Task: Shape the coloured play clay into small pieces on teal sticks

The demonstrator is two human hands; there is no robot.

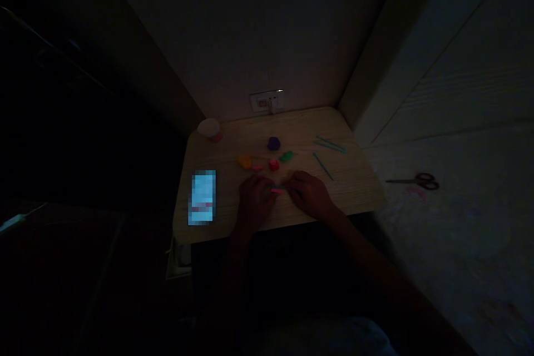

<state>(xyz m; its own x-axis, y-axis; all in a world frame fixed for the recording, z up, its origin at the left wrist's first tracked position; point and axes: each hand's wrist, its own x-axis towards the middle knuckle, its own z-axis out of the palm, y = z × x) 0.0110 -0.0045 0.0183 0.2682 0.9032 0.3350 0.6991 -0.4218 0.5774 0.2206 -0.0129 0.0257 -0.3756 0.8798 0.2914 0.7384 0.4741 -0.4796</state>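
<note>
In dim light, my left hand (255, 200) rests low over the small wooden table, its fingers closed on a small pink piece of modelling clay (276, 191). Opposite it, my right hand (309, 193) pinches a thin teal stick (279, 187) that lies along the top of the pink piece. Just beyond the fingers are a red lump of clay (273, 165), a flat pink bit (257, 168), an orange lump (245, 162) and a green lump (286, 156). A dark purple lump (273, 143) sits farther back. The fingertips are partly lost in shadow.
A lit phone (202, 198) lies at the table's left, with a pale cup (209, 128) at the back left corner. More thin teal sticks (329, 144) lie on the right. Scissors (417, 181) rest on the pale surface beyond. A wall socket (267, 101) is behind the table (354, 192).
</note>
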